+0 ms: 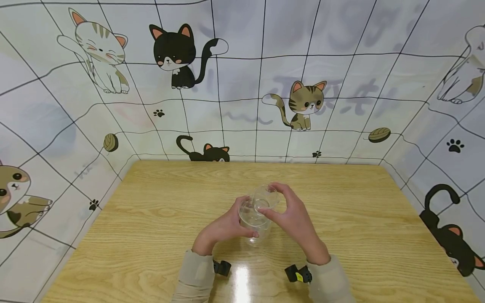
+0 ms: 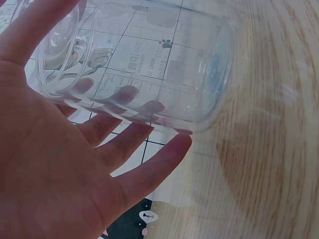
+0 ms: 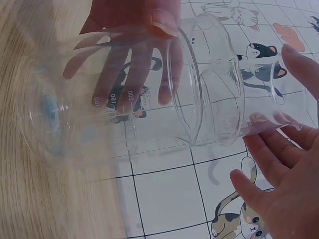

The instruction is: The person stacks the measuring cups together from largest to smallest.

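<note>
My left hand [image 1: 227, 225] grips a large clear glass beaker [image 3: 154, 134], fingers round one side and thumb on the other. Graduation marks and printing show on its wall in the left wrist view. From its mouth protrudes a second, wider-rimmed glass piece [image 3: 219, 112], apparently a nested beaker. My right hand [image 1: 293, 216] holds a smaller clear beaker [image 3: 291, 99] between thumb and fingers, at the mouth of the nested glass. Its base seems to lie inside that glass, though the overlapping transparent walls make the depth hard to tell. The large beaker's base is close to the tabletop.
A wood-grain table [image 1: 170, 189] lies under both hands. Behind it and at both sides rise white sheets [image 1: 242, 84] with a black grid and cartoon cats. Each wrist wears a small black device, the left one [image 1: 222, 268] and the right one [image 1: 298, 274].
</note>
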`<state>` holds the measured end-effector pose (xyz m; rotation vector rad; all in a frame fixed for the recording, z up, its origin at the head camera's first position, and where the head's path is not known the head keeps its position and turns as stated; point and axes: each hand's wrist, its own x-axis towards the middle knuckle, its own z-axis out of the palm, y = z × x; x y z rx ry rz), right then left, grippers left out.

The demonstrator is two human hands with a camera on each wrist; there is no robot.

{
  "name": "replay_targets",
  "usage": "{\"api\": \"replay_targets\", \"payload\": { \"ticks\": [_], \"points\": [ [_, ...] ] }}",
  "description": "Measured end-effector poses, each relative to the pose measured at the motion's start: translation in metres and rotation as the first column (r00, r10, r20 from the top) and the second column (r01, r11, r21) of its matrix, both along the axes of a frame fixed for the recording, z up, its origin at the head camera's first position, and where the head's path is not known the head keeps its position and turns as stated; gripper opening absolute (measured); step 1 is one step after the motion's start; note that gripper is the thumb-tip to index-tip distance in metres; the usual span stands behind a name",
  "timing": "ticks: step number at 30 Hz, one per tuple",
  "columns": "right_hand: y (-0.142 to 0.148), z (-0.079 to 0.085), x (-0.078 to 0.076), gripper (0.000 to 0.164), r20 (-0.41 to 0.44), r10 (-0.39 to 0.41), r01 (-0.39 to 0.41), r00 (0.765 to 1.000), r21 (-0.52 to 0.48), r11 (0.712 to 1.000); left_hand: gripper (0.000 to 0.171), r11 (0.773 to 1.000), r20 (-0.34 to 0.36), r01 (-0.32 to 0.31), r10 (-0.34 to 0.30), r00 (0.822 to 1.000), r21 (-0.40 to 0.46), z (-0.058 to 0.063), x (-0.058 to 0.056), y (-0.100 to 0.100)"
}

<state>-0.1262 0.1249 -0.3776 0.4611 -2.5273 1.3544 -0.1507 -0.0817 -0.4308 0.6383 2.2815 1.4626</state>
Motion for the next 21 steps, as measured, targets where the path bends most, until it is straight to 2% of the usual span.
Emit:
{"api": "replay_targets", "payload": {
  "ticks": [21],
  "points": [
    [-0.0019, -0.0012, -0.0010, 0.069, 0.017, 0.016, -0.016, 1.000, 0.006, 1.000, 0.101, 1.000, -0.011, -0.011, 0.011, 1.000, -0.021, 0.0004, 0.0004, -0.0002]
  ]
}}
